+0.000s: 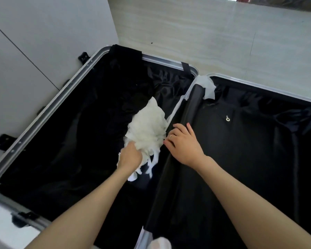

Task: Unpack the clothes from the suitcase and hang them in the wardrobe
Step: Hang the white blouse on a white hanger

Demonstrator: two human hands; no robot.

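An open suitcase (48, 106) with a silver metal rim and black lining lies flat on the floor, both halves showing. In its left half lies a crumpled white garment (147, 124) with loose straps trailing toward me and over the hinge. My left hand (130, 156) is closed on the garment's near edge. My right hand (182, 141), wearing a ring, rests on the black centre hinge ridge beside the garment, fingers curled and touching the fabric's right side. Dark clothing (126, 81) lies at the far end of the left half, hard to tell from the lining.
White wardrobe panels (25, 51) stand right behind the suitcase's left side. Pale wood-look floor (223, 38) stretches beyond. White tape or paper (207, 87) sticks to the hinge's far end. The right half (258, 141) shows only black lining with a small metal zip pull.
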